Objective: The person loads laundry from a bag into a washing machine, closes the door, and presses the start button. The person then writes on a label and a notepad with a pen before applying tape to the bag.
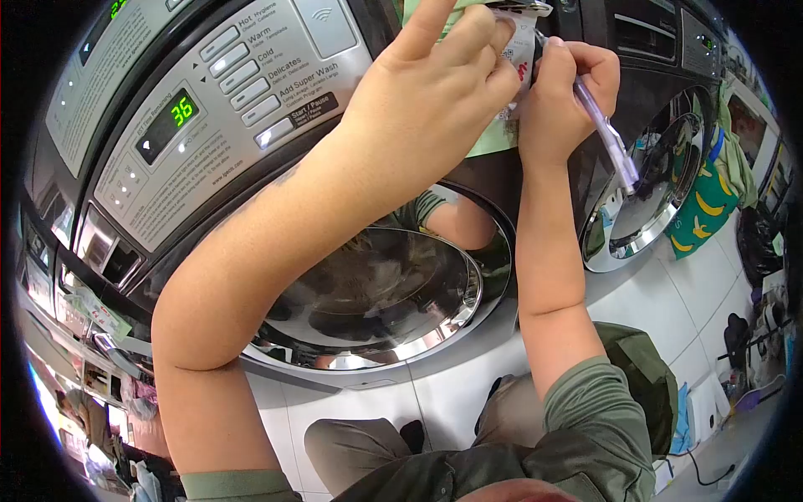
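My right hand (562, 99) is closed around a clear purple pen (604, 138), its barrel slanting down to the right. The pen's upper end reaches toward a white packet (525, 50) with red print and a QR code. My left hand (456, 71) has its fingers curled on that packet, beside my right hand. Light green paper (498, 140) shows below and behind the packet. My left hand hides much of both, and whatever lies at the pen's tip is too small to tell.
A washing machine panel (242, 109) reads 36 under my left arm, with its round glass door (376, 293) below. Another machine's door (657, 180) stands at right, near a green banana-print bag (707, 205). White floor tiles (456, 389) lie around my knees.
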A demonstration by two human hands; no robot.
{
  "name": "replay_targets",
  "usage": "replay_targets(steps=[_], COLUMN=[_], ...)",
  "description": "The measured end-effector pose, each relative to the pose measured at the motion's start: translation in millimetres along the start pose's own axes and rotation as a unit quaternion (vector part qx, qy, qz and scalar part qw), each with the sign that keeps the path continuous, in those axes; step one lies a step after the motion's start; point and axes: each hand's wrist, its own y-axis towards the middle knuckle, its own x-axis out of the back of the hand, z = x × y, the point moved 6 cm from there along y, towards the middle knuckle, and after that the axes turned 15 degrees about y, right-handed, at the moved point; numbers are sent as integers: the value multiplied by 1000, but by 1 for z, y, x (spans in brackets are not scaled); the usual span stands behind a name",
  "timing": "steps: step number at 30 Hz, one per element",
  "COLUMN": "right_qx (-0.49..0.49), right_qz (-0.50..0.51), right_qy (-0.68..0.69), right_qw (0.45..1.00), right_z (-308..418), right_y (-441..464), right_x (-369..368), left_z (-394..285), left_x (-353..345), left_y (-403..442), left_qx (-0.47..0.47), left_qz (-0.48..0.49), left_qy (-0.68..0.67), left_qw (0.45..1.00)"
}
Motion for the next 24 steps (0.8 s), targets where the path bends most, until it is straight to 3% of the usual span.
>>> replay_targets(steps=[8, 11, 14, 17, 20, 24], right_qx=[18, 34, 33, 34, 29, 36], right_qz=[4, 3, 16, 14, 0, -5], right_qy=[-52, -42, -37, -53, -45, -43], right_qw=[998, 999, 999, 998, 999, 998], right_z=[8, 8, 7, 9, 9, 9], right_y=[0, -2, -2, -1, -1, -1], right_x=[-4, -2, -3, -4, -3, -2], left_z=[1, 2, 0, 1, 1, 0], left_x=[3, 0, 3, 0, -2, -1], left_y=[1, 2, 1, 1, -1, 0], left_qx=[-17, -29, -18, -24, -19, -25], left_qz=[11, 100, 8, 101, 28, 20], left_qy=[21, -34, 18, -40, 5, 25], left_qw=[1000, 994, 1000, 994, 999, 999])
